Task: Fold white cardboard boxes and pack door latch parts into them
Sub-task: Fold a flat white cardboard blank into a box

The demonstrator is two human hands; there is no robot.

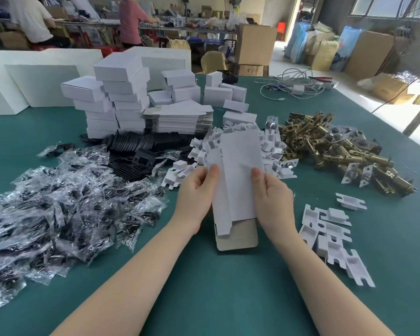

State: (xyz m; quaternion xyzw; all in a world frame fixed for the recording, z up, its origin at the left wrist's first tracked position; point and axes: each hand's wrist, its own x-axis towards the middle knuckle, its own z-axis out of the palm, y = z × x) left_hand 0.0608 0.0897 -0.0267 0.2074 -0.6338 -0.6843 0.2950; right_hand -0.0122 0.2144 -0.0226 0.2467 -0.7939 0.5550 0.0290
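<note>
Hands [235, 192] grip flat box blank [238, 170], long axis pointing away.

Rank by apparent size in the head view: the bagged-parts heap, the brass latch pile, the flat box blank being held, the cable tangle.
1. Bagged-parts heap
2. Brass latch pile
3. Box blank, though nearness enlarges it
4. Cable tangle, farthest away, so true size unsure

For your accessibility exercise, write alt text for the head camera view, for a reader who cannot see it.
Two bare hands, left hand and right hand, hold a flat, unfolded white cardboard box above a green table. Around it lie bagged dark parts, brass latches, white inserts and stacked folded boxes.
</note>
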